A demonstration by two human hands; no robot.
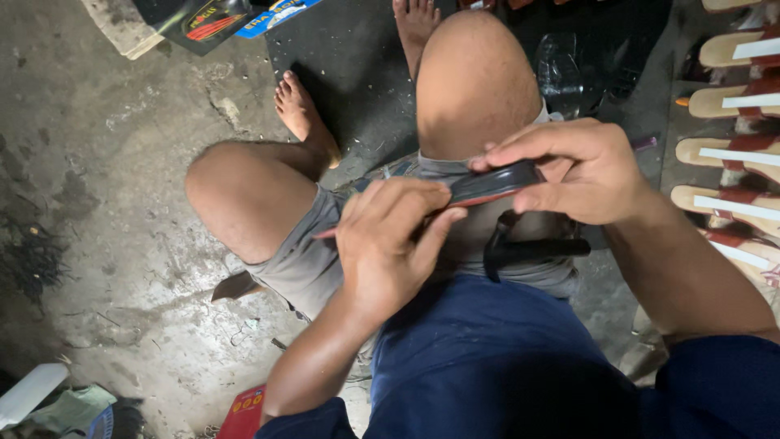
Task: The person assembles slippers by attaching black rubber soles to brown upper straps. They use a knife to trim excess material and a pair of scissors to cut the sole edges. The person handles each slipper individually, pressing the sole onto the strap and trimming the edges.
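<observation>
I sit low with bare knees over a concrete floor. Both hands hold a black sandal sole with a red edge, above my lap. My right hand grips its far end from above, fingers curled over the top. My left hand pinches the near end, thumb pressed along the red edge. Black straps hang from the sole onto my grey shorts.
A row of tan sandal soles with white and red straps lies at the right. A black mat is under my feet. Printed packets lie at top left, a red box at the bottom, and cloth scraps at bottom left.
</observation>
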